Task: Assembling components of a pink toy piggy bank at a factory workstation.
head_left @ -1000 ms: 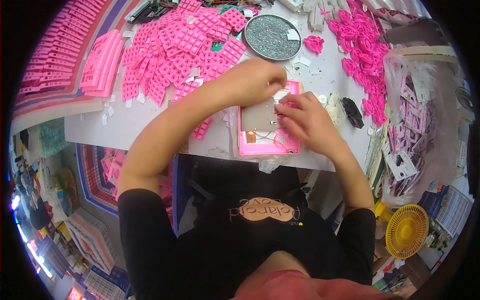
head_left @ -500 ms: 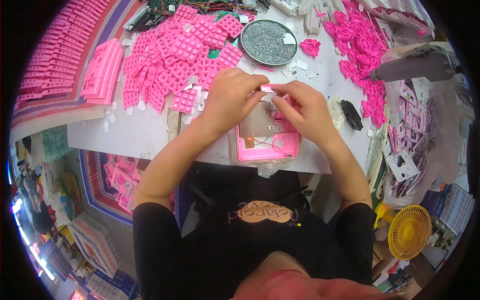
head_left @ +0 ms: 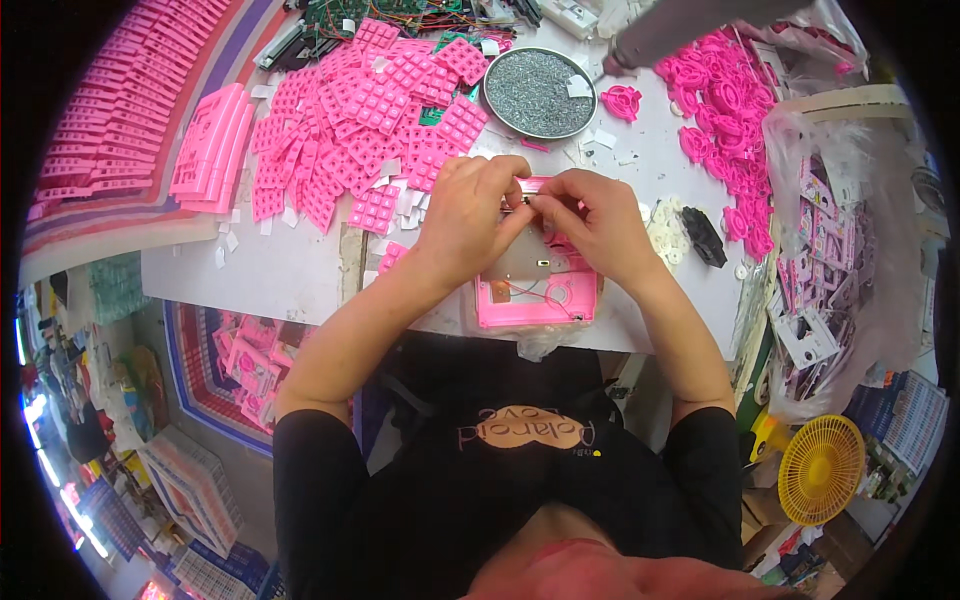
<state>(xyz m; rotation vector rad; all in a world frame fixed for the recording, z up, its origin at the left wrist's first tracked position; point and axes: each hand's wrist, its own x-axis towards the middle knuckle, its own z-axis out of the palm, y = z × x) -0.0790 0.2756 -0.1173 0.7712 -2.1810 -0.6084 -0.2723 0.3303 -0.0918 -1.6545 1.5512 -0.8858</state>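
An open pink plastic housing (head_left: 535,312) lies on the table in front of me, with a grey-brown board (head_left: 516,264) and thin wires inside it. Over its far end, my left hand (head_left: 462,215) has thumb and index finger brought together at a small dark piece. From the other side, my right hand (head_left: 608,222) pinches at the same spot, its fingertips almost touching the left ones. What exactly the fingers hold is too small and partly hidden. Clear plastic film (head_left: 543,343) shows under the housing's near edge.
Pink keypads (head_left: 350,130) are heaped left of a round dish (head_left: 540,134) of small silvery metal pieces. A grey powered driver (head_left: 665,40) hangs at the upper right, near pink ring-shaped parts (head_left: 715,95). A black part (head_left: 703,237) lies beside white discs (head_left: 668,232).
The grey driver has swung from the right side toward the dish. My left fingers have shifted slightly down at the housing's far end, and both hands remain there.
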